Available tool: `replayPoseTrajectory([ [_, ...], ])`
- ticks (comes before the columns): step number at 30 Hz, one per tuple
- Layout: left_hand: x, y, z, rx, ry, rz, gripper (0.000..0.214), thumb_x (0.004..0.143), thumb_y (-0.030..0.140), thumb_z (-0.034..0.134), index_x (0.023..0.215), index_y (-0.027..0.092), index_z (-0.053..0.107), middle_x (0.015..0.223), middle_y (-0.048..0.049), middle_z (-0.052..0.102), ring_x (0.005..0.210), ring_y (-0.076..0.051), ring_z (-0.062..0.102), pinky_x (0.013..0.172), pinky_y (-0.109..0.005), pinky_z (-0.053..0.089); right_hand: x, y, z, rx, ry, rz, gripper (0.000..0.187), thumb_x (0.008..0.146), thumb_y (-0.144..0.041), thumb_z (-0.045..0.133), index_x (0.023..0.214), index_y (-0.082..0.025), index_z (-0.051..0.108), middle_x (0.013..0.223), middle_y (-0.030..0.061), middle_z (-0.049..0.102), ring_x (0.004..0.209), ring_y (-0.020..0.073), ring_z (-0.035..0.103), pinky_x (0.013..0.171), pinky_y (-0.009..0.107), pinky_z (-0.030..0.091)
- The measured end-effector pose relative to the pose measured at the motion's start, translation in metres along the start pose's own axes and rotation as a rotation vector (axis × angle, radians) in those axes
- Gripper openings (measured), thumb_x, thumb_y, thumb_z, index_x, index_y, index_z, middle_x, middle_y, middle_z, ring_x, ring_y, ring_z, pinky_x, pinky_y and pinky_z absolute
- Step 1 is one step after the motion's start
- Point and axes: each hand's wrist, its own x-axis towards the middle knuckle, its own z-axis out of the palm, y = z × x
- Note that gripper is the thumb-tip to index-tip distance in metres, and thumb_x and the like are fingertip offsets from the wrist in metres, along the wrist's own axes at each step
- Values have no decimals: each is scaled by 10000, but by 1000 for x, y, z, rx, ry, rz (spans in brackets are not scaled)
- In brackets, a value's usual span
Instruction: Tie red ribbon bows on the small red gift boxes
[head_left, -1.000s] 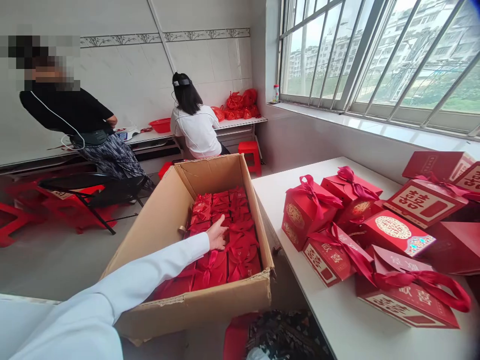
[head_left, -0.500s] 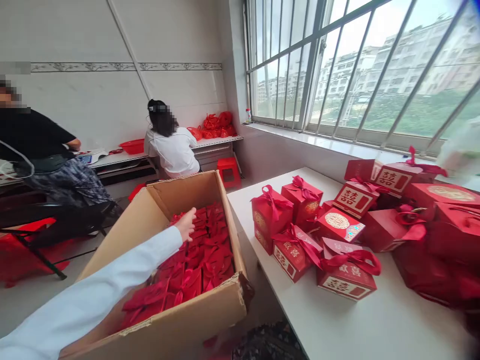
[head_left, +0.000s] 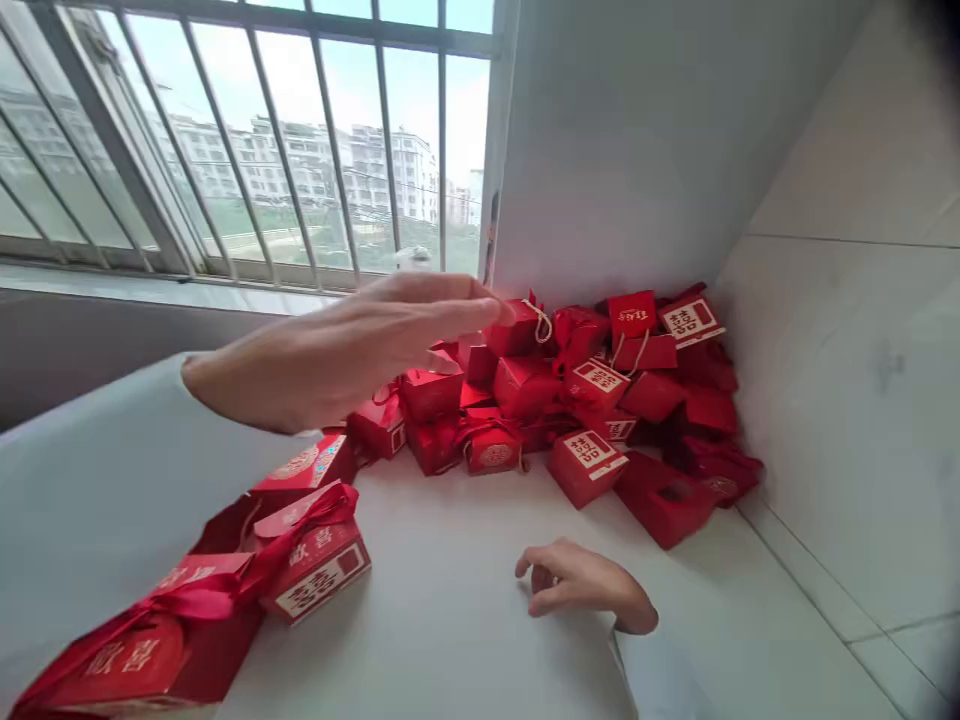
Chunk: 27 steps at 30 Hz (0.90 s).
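My left hand [head_left: 360,345], its fingers stretched out and nothing in it, reaches across the middle of the view in front of a heap of red gift boxes [head_left: 525,385]. It hides part of the heap, and whether it touches a box I cannot tell. Low over the white table [head_left: 435,620] is my right hand [head_left: 585,582], empty, its fingers loosely bent and apart. The closest box to it is a red one with a white printed panel [head_left: 587,468]. Beneath my left sleeve, ribbon-tied red boxes [head_left: 319,560] stand at the table's left.
A barred window [head_left: 300,150] with a sill [head_left: 97,285] runs along the back left. Behind the heap rises a grey wall [head_left: 622,150], and a tiled wall [head_left: 847,400] bounds the table on the right.
The view has swung right, away from the cardboard carton and the two people, to the table corner. My left hand has left the carton for the table; my right hand has come into view.
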Motion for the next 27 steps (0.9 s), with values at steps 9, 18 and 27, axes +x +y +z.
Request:
replayPoseTrajectory([
  [9, 19, -70, 144, -427, -430, -83, 347, 854, 489, 506, 1069, 237, 610, 1092, -46, 640, 1019, -215, 590, 889, -338, 488, -21, 55, -19, 109, 505, 182, 258, 750, -256, 610, 1003, -218, 645, 850, 10, 675, 924, 214, 562, 805, 284, 397],
  [18, 54, -136, 174, -580, -291, -241, 425, 753, 529, 604, 1027, 205, 624, 968, -49, 672, 947, -225, 615, 814, -307, 486, -22, 50, -49, 385, 888, 8, 115, 802, -221, 546, 794, -201, 660, 777, -11, 668, 719, 146, 581, 625, 218, 406],
  [27, 69, -170, 155, -564, -36, -207, 403, 715, 550, 634, 924, 207, 649, 894, -28, 700, 967, -230, 621, 790, -252, 486, -8, 72, -139, 216, 1374, -43, 166, 786, -340, 585, 866, -200, 625, 833, 35, 679, 744, 185, 634, 697, 298, 506],
])
